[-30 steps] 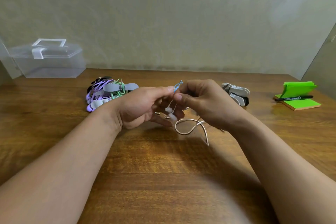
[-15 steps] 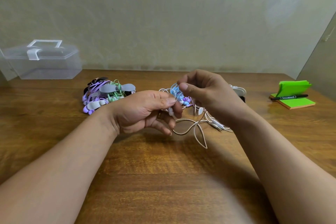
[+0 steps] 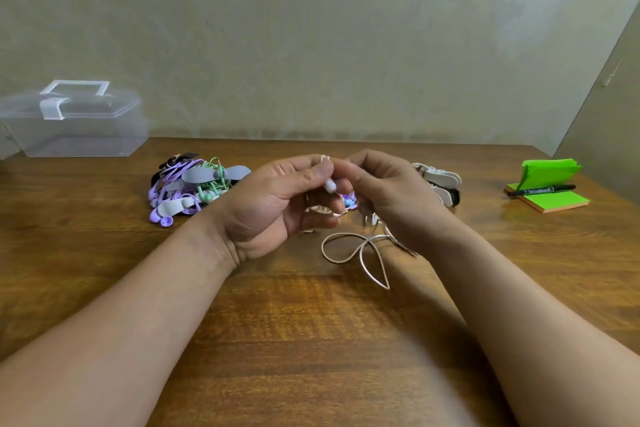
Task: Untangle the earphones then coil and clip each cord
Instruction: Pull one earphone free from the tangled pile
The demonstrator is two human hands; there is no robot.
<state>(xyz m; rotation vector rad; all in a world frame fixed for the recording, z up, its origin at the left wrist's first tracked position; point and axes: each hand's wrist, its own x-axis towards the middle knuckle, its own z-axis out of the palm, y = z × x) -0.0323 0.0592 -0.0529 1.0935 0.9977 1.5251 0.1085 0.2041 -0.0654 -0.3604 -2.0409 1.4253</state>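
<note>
Fingers (image 3: pixel 323 173) of my left hand (image 3: pixel 273 199) are pinching the white earbud (image 3: pixel 330 186) mid-frame; my right hand (image 3: pixel 393 192) is pinching its cord (image 3: pixel 362 245), teasing knots loose.

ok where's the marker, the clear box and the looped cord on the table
marker (image 3: pixel 540 190), head view, middle of its black barrel
clear box (image 3: pixel 79 135), head view, front wall
looped cord (image 3: pixel 362 247), head view, where its loops cross

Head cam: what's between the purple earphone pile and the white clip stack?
Head view: left hand pinching a white earbud, right hand close against it; pale cord loop nearer.
</note>
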